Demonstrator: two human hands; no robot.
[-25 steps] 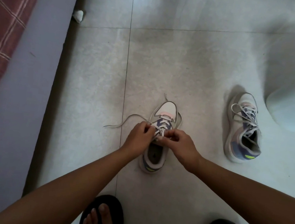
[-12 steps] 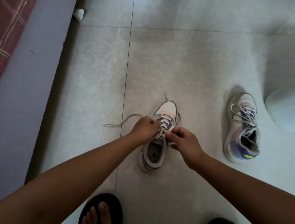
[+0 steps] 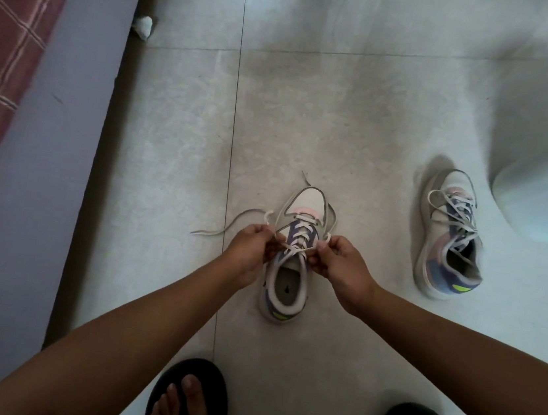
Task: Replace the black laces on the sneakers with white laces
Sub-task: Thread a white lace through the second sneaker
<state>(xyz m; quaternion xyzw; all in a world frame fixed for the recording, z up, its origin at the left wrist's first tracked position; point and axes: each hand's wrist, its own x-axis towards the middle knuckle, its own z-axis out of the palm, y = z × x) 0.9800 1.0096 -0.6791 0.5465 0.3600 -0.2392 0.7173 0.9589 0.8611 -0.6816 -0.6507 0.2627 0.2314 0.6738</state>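
Both hands have drawn apart, left hand point(image 3: 250, 245) and right hand point(image 3: 335, 257) each pinching an end of the white lace point(image 3: 299, 251) taut over the near sneaker point(image 3: 292, 261) on the floor tiles point(image 3: 364, 108), a limp, light cord best gripped close to the eyelets.

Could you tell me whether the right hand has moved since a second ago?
Yes. The right hand has pulled rightward, off the sneaker tongue to its right edge.

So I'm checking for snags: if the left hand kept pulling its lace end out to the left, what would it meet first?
Probably nothing soon: left of the left hand lies only the loose white lace tail on floor, then the bed edge.
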